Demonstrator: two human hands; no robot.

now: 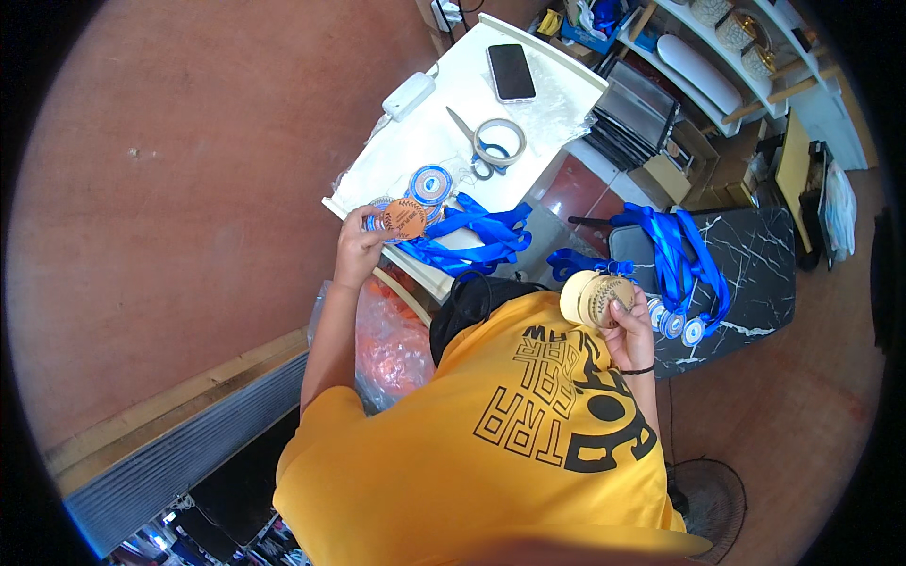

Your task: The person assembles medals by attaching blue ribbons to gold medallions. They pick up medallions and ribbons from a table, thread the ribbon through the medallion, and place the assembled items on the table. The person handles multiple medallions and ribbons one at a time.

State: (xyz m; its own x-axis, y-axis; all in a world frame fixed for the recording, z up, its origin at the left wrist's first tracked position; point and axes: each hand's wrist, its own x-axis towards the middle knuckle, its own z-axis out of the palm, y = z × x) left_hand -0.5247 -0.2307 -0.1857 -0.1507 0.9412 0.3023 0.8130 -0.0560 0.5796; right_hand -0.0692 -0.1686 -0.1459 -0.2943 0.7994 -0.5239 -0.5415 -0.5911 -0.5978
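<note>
At the near left corner of the white table (pixel 373 174), my left hand (pixel 355 253) pinches a copper-coloured round medal (pixel 406 219) with dark printing. Blue-and-white round medals (pixel 431 185) lie just beyond it, and one edge shows behind the copper medal. Blue ribbons (pixel 477 231) spread in loops over the table edge beside them. My right hand (pixel 630 332) is closed on several gold-coloured round medals (pixel 604 300) fanned in a stack in front of my yellow shirt. How many it holds cannot be made out.
Scissors (pixel 481 156), a tape roll (pixel 510 132), a phone (pixel 511 73) and a white adapter box (pixel 409 96) lie on the table. More ribboned medals (pixel 672 324) hang by a black marbled surface (pixel 755 255) at right. A fan (pixel 713 500) stands behind.
</note>
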